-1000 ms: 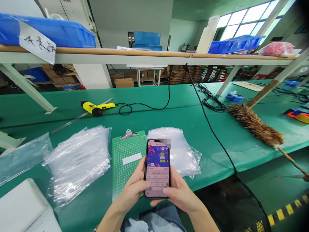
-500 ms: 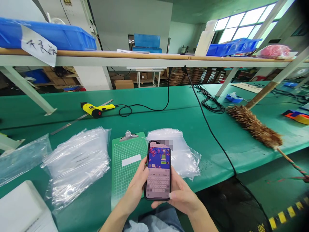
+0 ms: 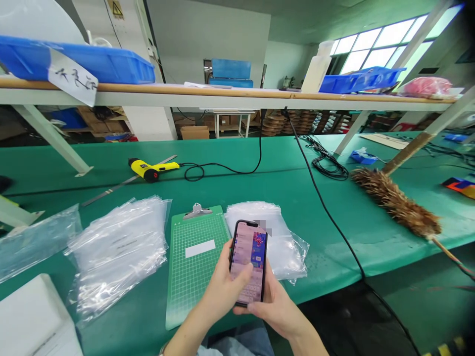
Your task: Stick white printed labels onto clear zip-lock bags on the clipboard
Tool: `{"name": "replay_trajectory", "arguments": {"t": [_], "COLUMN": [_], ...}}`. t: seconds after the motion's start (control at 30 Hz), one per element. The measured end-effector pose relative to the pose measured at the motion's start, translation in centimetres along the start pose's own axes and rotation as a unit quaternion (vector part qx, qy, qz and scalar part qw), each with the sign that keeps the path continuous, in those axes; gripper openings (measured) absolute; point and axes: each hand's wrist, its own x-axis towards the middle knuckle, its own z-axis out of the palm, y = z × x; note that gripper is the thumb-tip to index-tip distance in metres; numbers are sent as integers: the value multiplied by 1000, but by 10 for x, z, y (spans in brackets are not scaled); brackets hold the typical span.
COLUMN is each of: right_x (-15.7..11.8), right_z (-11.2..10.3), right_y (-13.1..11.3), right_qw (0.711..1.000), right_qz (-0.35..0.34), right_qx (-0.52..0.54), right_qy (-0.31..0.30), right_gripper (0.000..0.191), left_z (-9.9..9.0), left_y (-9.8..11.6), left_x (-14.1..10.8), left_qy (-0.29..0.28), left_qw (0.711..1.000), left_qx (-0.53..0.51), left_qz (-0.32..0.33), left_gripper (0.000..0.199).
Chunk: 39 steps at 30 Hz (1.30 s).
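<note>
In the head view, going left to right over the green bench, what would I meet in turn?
Flat plastic bag → left stack of clear bags → green clipboard → phone → bundle of black cable → feather duster.

Phone half-blocks right bag stack; tabletop open behind, cable crossing right.

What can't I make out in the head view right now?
All in the head view:
Phone: text too small; the left hand covers part of it.
Clipboard: lower right part, behind the left hand.
Right bags: lower left part, behind the phone and right hand.
White object: cut off by the left and bottom edges.
Left bags: print too small.
</note>
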Motion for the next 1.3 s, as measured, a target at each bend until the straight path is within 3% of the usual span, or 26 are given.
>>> {"name": "replay_trajectory", "arguments": {"t": [0.1,0.2,0.27,0.43,0.53,0.63,0.7,0.9,1.03,1.13,1.3], "right_x": [-1,-3,-4,-6,-4,0,3,17,31,33,24], "right_z": [-2,-3,-3,-5,-5,-5,-5,-13,-32,-45,-48], "right_y": [-1,-3,-3,-2,-1,-2,-4,-22,-35,-41,-42], "right_qw": [999,997,998,997,996,979,972,968,949,937,939], "right_qz": [4,14,16,-6,-47,-112,-119,-93,-119,-116,-115], "right_qx": [-35,-32,-11,-58,-66,-111,-105,6,41,47,46], "right_qy": [39,70,62,42,44,131,175,233,290,327,321], "right_gripper": [117,110,104,117,101,72,65,61,44,47,73], "left_z": [1,1,1,2,3,6,9,20,29,34,38], "left_y": [-3,-4,-4,-5,-9,-12,-13,-21,-25,-30,-36], "left_x": [-2,-2,-2,0,3,5,7,13,16,19,26], "left_qy": [-7,-9,-8,-11,-12,-6,0,19,-24,-63,-47], "left_qw": [999,999,998,996,989,982,981,994,999,998,999], "left_qx": [-31,-49,-55,-86,-139,-185,-185,-106,-28,-5,-15], "left_qz": [6,-15,-22,-29,-39,-46,-53,-34,6,7,-17], "left_gripper": [63,64,62,58,59,57,56,60,64,61,59]}}
